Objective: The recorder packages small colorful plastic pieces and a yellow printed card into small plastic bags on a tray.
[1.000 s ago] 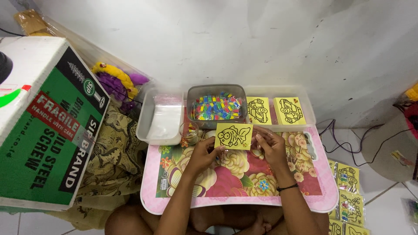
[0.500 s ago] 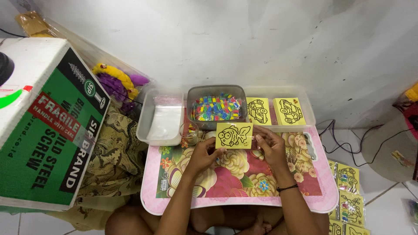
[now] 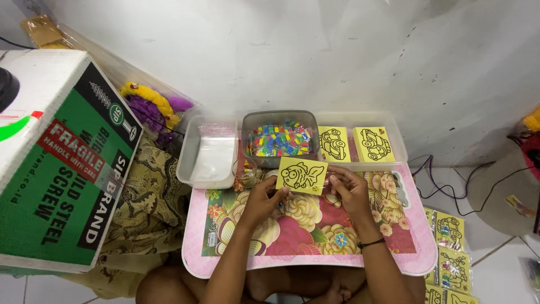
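At the far left stands a large cardboard box with a green and black printed side and a white top. Behind its upper corner a bundle of purple and yellow soft stuff lies against the white wall, and a brown patterned cloth spreads over the floor between the box and a low pink tabletop with a floral top.

On the left back corner of the tabletop sits a clear plastic tray with a clear bag lying in it. Just beside it, to the right, a grey tub holds many small bright pieces in mixed colours. A small clear cup stands in front of the tub, near the left hand.

The left hand pinches the lower left edge of a yellow card that bears a black outline of a fish; its grip is narrow, closed on that card. The card is held tilted just above the tabletop, in front of the tub and between both hands. The right hand holds the card's right edge, its grip likewise closed on it with fingertips; a dark band circles that wrist.

Behind the right hand a long clear tray holds two more yellow cards with black vehicle outlines, side by side. Further right, dark cables run over the white floor, and a row of packed yellow cards lies beside the tabletop's right edge.
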